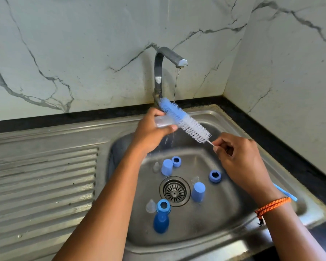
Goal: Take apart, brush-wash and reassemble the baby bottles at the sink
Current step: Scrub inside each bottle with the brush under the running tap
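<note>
Our left hand (151, 129) has its grip wrapped round a clear bottle (163, 123), held sideways over the sink (231, 219), just left of the water stream (175, 85) from the tap (159, 72). Thumb lies along the bottle's lower edge; fingers curl over the top.

Our right hand (239, 159) has a narrow pinch grip on the thin white stem of the brush (184, 122), fingertips only. Brush runs diagonally up-left: white bristles near the stem, blue bristles at the far tip. Blue end sits across the bottle mouth and our left fingers; we cannot tell whether it is inside the bottle. Orange braided band (271, 206) on our right wrist.

Loose parts in the basin around the drain (174, 191):
- back: blue cap (167, 167), blue ring (176, 161) touching it, clear nipple (156, 166) just left
- right: blue ring (215, 176), blue cap (198, 191), clear nipple (195, 179) between them
- front left: blue ring (163, 205), darker blue cap (160, 223) touching it, clear nipple (150, 205) beside

Light blue handle (288, 194) lies on the sink rim right of our wrist, partly hidden. Ribbed drainboard (41, 178) on the left. Marble-look wall (83, 53) behind.
</note>
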{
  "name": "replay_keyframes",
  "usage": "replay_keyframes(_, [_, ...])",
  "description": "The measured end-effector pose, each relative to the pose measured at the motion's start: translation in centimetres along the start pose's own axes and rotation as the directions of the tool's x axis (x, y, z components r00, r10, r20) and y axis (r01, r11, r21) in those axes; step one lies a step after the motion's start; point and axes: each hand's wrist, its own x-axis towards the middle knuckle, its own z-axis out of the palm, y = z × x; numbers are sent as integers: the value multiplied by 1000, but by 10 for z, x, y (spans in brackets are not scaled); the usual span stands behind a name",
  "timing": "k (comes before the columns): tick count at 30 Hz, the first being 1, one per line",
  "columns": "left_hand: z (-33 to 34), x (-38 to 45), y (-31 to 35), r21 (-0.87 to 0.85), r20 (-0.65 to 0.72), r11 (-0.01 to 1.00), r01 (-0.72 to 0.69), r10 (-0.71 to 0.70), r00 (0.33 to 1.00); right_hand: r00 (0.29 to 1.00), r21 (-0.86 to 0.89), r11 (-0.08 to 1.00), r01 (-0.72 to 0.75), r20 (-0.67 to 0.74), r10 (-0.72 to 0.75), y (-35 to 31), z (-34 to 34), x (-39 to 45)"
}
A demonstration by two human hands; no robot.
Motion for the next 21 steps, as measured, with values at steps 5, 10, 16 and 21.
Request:
replay_keyframes(5, [5,1,-2,-59,-18,995,75,-77,997,1000,-1,1000,-29,-6,29,4,-3,1])
replay_keyframes(10, [-6,3,-5,-31,-213,995,92,-96,972,1000,0,1000,17,23,-17,-1,0,0])
replay_keyframes(16, [2,-2,3,-77,-29,995,57,-60,998,1000,2,1000,-2,-8,2,1,0,1])
replay_keyframes(21, [-9,1,6,-240,-195,953,184,-233,953,1000,37,999,9,-19,-8,-2,1,1])
